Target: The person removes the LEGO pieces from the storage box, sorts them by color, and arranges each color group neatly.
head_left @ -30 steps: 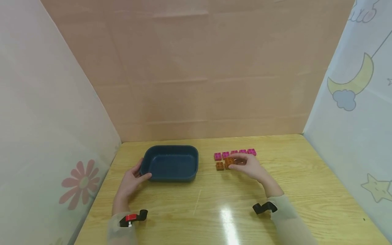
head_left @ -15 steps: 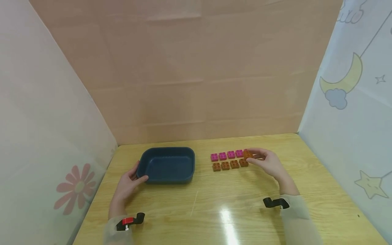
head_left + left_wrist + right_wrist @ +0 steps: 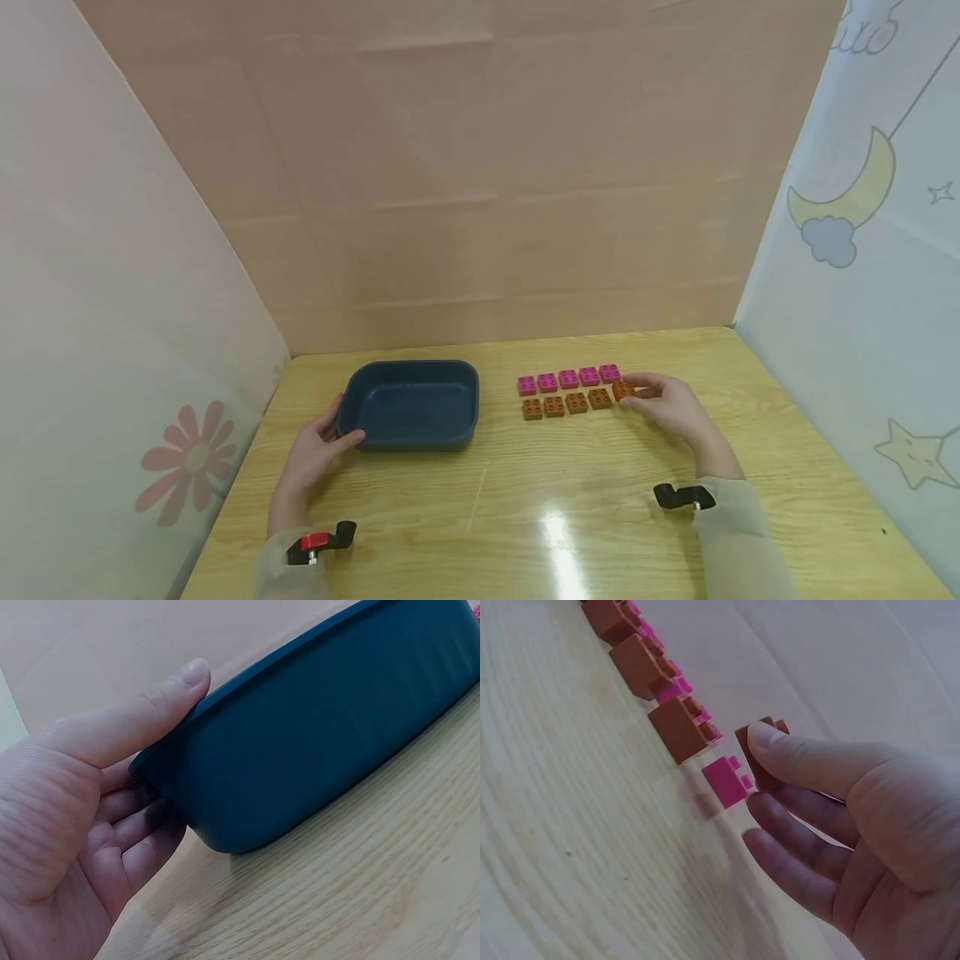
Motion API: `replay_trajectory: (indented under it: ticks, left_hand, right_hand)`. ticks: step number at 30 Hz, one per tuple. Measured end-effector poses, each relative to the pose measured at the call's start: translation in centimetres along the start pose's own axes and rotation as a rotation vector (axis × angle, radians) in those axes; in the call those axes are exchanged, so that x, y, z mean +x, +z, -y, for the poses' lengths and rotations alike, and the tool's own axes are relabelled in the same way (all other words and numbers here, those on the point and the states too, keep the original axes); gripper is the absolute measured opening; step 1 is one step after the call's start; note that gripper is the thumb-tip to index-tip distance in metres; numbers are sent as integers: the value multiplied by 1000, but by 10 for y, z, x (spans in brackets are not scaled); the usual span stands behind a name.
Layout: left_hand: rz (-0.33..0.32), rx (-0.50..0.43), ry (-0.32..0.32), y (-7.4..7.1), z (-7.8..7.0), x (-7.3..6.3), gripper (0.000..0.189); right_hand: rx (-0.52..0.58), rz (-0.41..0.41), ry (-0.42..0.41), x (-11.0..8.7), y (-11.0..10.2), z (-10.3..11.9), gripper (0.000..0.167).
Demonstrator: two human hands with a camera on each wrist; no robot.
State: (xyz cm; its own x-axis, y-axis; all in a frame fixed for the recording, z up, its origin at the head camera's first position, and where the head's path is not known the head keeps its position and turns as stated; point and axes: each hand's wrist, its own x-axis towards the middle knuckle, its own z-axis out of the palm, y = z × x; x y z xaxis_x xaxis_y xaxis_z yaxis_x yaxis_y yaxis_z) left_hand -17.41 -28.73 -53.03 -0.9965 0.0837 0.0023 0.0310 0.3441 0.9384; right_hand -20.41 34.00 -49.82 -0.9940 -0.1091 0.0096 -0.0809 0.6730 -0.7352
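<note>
In the head view my left hand (image 3: 309, 454) grips the near left corner of a dark blue plastic basin (image 3: 472, 408), which holds nothing. The left wrist view shows the thumb (image 3: 161, 712) over the rim and the fingers curled against the outer wall. My right hand (image 3: 671, 408) pinches an orange-brown toy building brick (image 3: 622, 390) between thumb and fingertips, at the right end of a row of brown bricks (image 3: 577, 403). In the right wrist view this held brick (image 3: 761, 761) is raised above the table, near a pink brick (image 3: 726, 782).
Several pink bricks (image 3: 568, 379) form a row just behind the brown ones, right of the basin. The wooden table (image 3: 450, 525) meets a tan backdrop (image 3: 480, 250) behind and patterned white panels (image 3: 847, 333) at the sides.
My right hand has moved rightward along the bricks with a brown brick, baring the brown row and the rightmost pink brick. My left hand stays on the basin; the head view shifted slightly.
</note>
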Motion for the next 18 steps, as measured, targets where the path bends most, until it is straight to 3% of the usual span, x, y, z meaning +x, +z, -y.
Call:
replay_trajectory:
  ticks: [18]
  left_hand:
    - [-3,4,-3,-1,2,1,92]
  right_hand:
    - [-33,-6,-16,8,15,-15,49]
